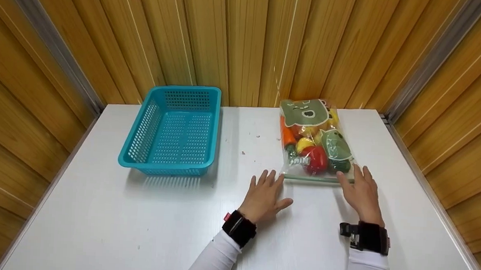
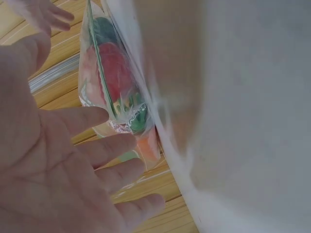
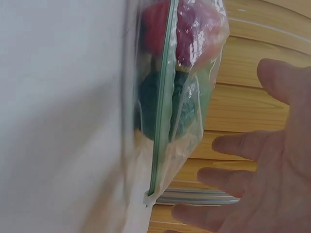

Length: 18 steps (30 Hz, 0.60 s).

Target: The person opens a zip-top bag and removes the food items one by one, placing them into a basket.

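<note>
A clear zip bag (image 1: 300, 168) printed with green cartoon faces lies on the right half of the white table, its green zip edge toward the person. Through the plastic show a red pepper-like piece (image 1: 316, 159), an orange carrot (image 1: 288, 136), a yellow piece (image 1: 304, 145) and a dark green one (image 1: 339, 165). My left hand (image 1: 262, 198) is spread with straight fingers, fingertips close to the bag's near left corner. By the near right corner, my right hand (image 1: 362, 195) has its fingers extended, thumb over the zip edge in the head view. Neither hand grips anything.
A blue-green plastic basket (image 1: 167, 164) with slotted walls and nothing in it stands at the back left of the white table (image 1: 136, 228). Wood-patterned panels (image 1: 245, 44) rise behind the table and on both sides. Small specks lie between basket and bag.
</note>
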Each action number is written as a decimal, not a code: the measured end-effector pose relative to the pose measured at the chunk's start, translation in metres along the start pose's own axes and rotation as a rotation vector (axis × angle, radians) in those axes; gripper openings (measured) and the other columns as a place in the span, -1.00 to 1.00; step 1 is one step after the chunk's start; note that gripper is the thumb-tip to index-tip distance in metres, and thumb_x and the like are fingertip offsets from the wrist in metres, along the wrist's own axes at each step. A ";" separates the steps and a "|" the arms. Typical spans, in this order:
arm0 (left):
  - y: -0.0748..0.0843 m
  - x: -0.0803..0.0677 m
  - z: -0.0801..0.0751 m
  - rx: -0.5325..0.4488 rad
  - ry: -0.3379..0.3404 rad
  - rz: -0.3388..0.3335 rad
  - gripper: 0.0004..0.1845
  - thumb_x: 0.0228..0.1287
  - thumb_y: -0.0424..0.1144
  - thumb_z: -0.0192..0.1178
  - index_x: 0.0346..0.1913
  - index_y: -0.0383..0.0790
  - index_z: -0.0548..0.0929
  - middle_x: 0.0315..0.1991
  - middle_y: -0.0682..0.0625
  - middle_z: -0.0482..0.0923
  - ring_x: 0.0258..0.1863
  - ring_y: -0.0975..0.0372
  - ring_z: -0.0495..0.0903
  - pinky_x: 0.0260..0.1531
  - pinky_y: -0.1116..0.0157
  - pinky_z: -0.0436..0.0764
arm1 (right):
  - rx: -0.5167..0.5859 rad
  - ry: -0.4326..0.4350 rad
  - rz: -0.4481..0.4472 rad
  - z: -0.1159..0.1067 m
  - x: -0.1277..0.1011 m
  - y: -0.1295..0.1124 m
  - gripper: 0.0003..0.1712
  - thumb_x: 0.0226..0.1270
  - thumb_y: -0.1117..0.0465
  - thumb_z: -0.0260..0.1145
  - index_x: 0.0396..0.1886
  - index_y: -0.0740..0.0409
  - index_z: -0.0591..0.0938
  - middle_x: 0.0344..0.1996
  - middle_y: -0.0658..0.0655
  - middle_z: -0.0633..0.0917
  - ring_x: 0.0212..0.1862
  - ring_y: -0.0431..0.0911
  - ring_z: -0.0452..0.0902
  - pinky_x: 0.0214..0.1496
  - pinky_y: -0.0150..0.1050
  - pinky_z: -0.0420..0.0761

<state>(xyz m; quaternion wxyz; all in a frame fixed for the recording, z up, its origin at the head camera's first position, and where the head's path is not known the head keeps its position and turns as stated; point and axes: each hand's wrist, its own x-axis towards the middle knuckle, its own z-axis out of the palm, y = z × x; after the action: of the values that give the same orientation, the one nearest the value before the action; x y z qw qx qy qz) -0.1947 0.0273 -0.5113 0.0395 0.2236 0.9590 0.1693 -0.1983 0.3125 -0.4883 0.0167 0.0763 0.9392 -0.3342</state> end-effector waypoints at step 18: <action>-0.004 0.002 -0.002 -0.070 -0.052 0.048 -0.19 0.50 0.25 0.05 0.62 -0.12 0.22 0.62 -0.11 0.15 0.61 -0.04 0.08 0.54 -0.13 0.12 | 0.066 -0.056 0.049 0.000 0.004 0.018 0.06 0.64 -0.25 -0.11 0.55 0.61 -0.17 0.45 0.79 -0.12 0.50 0.61 -0.17 0.52 0.41 -0.06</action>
<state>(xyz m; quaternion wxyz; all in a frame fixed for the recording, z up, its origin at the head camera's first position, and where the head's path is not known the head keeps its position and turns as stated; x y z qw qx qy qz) -0.1981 0.0242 -0.5103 0.0680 0.2494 0.9455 0.1978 -0.1998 0.3266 -0.5002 0.0487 0.0904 0.9247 -0.3667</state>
